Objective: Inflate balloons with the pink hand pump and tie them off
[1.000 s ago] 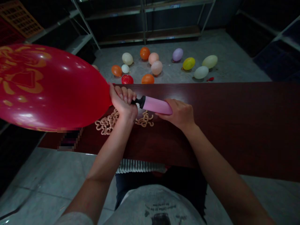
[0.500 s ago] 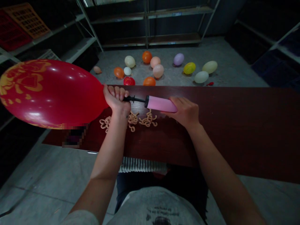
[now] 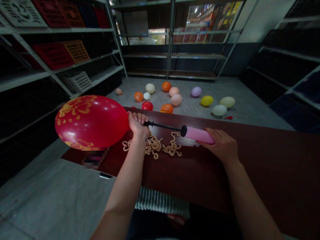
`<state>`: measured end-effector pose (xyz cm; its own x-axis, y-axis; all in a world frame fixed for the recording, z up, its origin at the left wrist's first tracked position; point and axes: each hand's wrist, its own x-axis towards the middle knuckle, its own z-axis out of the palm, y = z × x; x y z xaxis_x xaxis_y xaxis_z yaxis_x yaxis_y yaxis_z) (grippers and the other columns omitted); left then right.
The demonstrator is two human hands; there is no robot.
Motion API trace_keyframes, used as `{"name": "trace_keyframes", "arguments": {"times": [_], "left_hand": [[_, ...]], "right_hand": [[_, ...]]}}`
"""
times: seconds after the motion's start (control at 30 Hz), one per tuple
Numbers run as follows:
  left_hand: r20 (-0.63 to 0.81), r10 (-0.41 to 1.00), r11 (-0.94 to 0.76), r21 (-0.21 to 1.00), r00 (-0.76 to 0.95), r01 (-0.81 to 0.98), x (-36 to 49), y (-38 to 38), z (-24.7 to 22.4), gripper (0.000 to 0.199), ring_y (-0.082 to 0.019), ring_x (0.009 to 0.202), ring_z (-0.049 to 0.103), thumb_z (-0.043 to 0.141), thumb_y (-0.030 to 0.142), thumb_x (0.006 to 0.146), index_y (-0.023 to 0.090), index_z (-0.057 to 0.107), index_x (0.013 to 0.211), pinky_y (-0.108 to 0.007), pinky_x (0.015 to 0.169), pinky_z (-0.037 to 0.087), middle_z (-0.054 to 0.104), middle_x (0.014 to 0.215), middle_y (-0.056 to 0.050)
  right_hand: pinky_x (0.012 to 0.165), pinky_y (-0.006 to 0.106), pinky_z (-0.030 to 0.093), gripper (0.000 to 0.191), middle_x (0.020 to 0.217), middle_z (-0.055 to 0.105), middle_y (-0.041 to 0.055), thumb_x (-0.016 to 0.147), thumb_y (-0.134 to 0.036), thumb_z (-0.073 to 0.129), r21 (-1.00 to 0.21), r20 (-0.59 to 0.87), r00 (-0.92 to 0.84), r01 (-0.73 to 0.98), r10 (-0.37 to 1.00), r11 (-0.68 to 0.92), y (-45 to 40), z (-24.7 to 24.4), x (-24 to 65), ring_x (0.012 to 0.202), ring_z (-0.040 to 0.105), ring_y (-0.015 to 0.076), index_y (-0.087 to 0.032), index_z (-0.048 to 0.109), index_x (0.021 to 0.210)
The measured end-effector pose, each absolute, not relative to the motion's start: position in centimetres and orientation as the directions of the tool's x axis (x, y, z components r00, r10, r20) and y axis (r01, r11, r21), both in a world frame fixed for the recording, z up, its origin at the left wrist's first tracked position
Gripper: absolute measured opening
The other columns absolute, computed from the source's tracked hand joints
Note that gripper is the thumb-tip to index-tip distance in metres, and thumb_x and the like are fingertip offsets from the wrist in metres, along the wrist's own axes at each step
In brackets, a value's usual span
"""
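Observation:
A large red balloon (image 3: 92,121) with yellow printed patterns is inflated at the left, its neck running into my left hand (image 3: 138,124). Those fingers are wrapped round the balloon's neck and the black nozzle end of a hand pump. My right hand (image 3: 222,145) grips the pink barrel of the balloon pump (image 3: 198,134), and a long stretch of black rod shows between barrel and nozzle end. Beneath the pump, beige curly pieces (image 3: 172,146) lie in loose heaps on the dark red-brown table (image 3: 185,176). My left hand hides the joint of balloon and nozzle.
Several inflated balloons, among them an orange one (image 3: 166,108) and a yellow one (image 3: 207,100), lie on the floor beyond the table. Metal shelves (image 3: 172,56) stand behind, with plastic crates (image 3: 53,55) at the left. A blurred-out object (image 3: 95,158) lies at the table's left end.
My hands have moved apart, and more of the pump's black rod is out of the barrel. The camera view has tilted up and shifted left, showing more shelves.

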<state>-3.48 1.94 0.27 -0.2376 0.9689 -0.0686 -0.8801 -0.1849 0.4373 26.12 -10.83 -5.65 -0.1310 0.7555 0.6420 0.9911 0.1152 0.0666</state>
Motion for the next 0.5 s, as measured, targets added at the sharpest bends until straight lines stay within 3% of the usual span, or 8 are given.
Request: {"name": "trace_keyframes", "arguments": {"times": [0.17, 0.3, 0.5], "left_hand": [[-0.089, 0.963, -0.177, 0.5, -0.254, -0.848, -2.1, 2.2, 1.0, 0.05, -0.007, 0.032, 0.018, 0.037, 0.032, 0.099, 0.018, 0.021, 0.054, -0.023, 0.039, 0.021, 0.018, 0.041, 0.007], [-0.072, 0.973, -0.146, 0.55, -0.221, -0.823, 1.0, 2.3, 2.6, 0.046, -0.007, 0.031, 0.022, 0.041, 0.023, 0.095, 0.019, 0.025, 0.052, -0.023, 0.037, 0.022, 0.021, 0.039, 0.007], [-0.025, 0.996, -0.051, 0.657, -0.089, -0.752, 8.8, 2.1, 4.2, 0.044, -0.008, 0.028, 0.024, 0.046, 0.03, 0.091, 0.021, 0.031, 0.051, -0.022, 0.032, 0.023, 0.025, 0.037, 0.006]], "right_hand": [[0.068, 0.035, 0.051, 0.049, 0.099, 0.074, 0.0116, 0.08, -0.06, 0.061, -0.044, 0.611, -0.071, 0.991, 0.788, 0.124, -10.5, -6.8, 25.0, 0.082, 0.07, 0.027, -0.019, 0.069, 0.105], [0.068, 0.038, 0.053, 0.046, 0.094, 0.075, 0.009, 0.079, -0.061, 0.061, -0.183, 0.595, 0.003, 0.974, 0.803, 0.132, -10.2, -7.1, 23.4, 0.079, 0.072, 0.0285, -0.024, 0.069, 0.105], [0.061, 0.038, 0.051, 0.044, 0.084, 0.074, 0.0054, 0.083, -0.063, 0.052, -0.374, 0.569, 0.238, 0.927, 0.787, -0.01, -10.0, -7.3, 21.9, 0.07, 0.071, 0.0295, -0.026, 0.067, 0.102]]}}
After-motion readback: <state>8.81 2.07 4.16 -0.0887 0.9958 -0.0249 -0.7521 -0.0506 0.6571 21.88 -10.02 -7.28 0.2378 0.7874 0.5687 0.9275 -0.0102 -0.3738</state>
